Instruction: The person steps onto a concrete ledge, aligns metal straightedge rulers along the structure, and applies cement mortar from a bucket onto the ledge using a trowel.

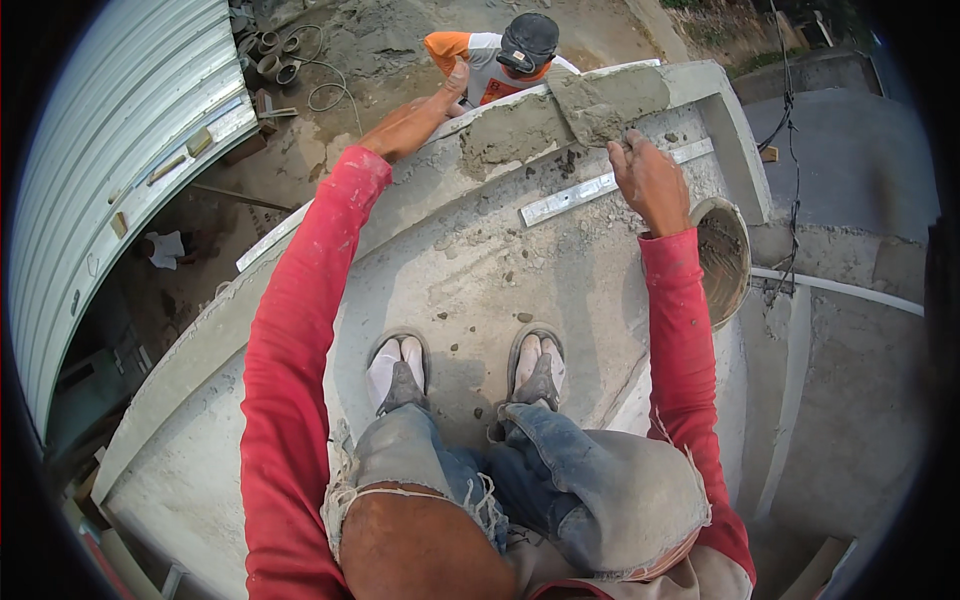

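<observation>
Wet grey mortar lies along the top of a curved concrete parapet ahead of me. In my right hand is a trowel, its blade smeared with mortar and laid over the wall top; my fingers wrap its handle, which is mostly hidden. At the wall's outer edge, my left hand grips a long pale straightedge that runs along the outer side. Part of that hand's hold is out of sight beyond the edge.
A bucket stands beside my right forearm. A flat metal bar lies inside the wall, among mortar crumbs. Another person in a dark cap is just beyond the parapet. Cables hang at right; a corrugated roof is at left.
</observation>
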A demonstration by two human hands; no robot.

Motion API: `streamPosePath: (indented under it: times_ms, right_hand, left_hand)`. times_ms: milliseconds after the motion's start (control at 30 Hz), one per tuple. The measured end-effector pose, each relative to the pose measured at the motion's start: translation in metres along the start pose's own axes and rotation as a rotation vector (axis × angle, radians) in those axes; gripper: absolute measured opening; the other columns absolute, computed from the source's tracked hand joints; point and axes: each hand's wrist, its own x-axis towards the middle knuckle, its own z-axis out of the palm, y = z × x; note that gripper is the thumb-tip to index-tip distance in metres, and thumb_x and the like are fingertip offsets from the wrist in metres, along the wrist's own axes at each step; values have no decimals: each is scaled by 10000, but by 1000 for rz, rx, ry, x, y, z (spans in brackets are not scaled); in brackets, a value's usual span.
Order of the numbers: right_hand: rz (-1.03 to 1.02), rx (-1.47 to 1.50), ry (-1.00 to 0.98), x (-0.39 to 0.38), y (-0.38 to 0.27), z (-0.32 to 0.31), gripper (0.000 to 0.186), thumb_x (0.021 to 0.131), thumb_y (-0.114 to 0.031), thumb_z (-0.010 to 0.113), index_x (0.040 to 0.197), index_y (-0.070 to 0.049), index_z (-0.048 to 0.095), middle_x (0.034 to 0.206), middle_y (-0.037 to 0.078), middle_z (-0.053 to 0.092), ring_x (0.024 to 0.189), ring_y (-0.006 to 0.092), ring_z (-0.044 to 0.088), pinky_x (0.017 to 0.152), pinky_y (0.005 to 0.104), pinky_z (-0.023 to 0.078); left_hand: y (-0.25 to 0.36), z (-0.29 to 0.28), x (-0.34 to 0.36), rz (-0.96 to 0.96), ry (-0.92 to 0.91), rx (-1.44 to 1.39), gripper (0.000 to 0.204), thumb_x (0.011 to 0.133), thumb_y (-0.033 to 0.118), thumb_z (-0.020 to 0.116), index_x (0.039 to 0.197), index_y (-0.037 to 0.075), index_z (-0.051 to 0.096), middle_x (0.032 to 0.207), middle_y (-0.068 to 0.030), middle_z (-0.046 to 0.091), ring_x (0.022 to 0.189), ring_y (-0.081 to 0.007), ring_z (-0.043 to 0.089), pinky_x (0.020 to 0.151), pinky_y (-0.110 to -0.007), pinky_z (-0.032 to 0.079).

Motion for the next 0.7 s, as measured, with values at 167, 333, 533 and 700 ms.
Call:
streamPosePath:
  times_ms: [167, 333, 533, 700]
  right_hand:
    - [-192, -76, 9, 19, 6, -2, 370, 958, -371, 637, 1142, -55, 696, 874, 213, 715, 867, 417, 685, 758, 514, 539]
    - [-250, 5, -76, 6, -19, -6, 372, 964, -400, 643, 1109, -60, 686, 845, 220, 695, 824, 429, 675, 711, 497, 531]
    - [-317, 47, 6, -32, -69, -17, 211, 915, -297, 698, 1015, -112, 687, 838, 101, 635, 760, 328, 667, 652, 477, 516]
    - [-342, -30, 177, -57, -78, -12, 180, 891, -258, 737, 993, -118, 689, 853, 64, 605, 792, 273, 636, 681, 423, 501]
  left_hand:
    - [1, -2, -3, 39, -11, -112, 1264, 787, 984, 88, 1375, -8, 604, 1373, -217, 602, 1299, -299, 533, 1170, -435, 272]
    - [12, 1, -8, 50, -13, -186, 1296, 760, 1000, 68, 1436, 4, 548, 1380, -214, 595, 1341, -310, 503, 1182, -448, 249]
    - [-14, -6, 3, -19, -27, -199, 1332, 756, 1006, 92, 1526, -44, 369, 1413, -254, 562, 1385, -340, 452, 1194, -472, 218]
    - [-9, -1, 1, 3, -2, -271, 1343, 751, 1010, 99, 1490, -69, 403, 1433, -267, 544, 1402, -334, 429, 1194, -463, 206]
